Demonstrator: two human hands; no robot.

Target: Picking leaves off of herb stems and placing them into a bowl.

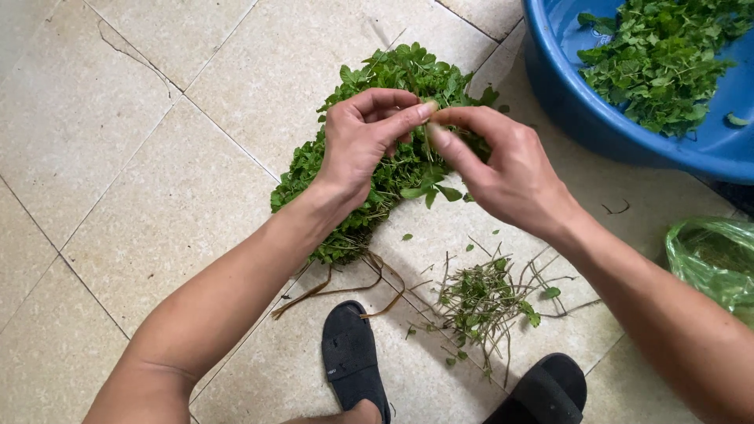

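Left hand: the left hand [363, 145] is above the heap of herbs, the fingers curled, thumb and forefinger pinched together on a thin green sprig [428, 188] at the tips.
Right hand: the right hand [503, 165] meets it from the other side; its thumb and forefinger also pinch at the same place, so both hands grasp this one sprig between them.
Sprig: it hangs down between the two hands, some small leaves under the fingers, just above the heap.
Heap: a big bundle of fresh green leafy herbs [377, 157] lies on the pale beige tiled floor [118, 173], partly hidden under the left hand and wrist; brownish stalk ends stick out at its near end.
Waste: a small loose pile of bare thin stems [483, 302] lies on the floor under the right forearm, near the bundle but apart from it.
Basin: a round blue plastic basin [581, 110] stands at the top right, with picked green leaves [660, 55] inside.
Bag: a thin green see-through plastic bag [711, 263] lies at the right edge, behind the right forearm; I cannot tell what is in it.
Feet: two black sandals [353, 357] are at the bottom, close to the stems.
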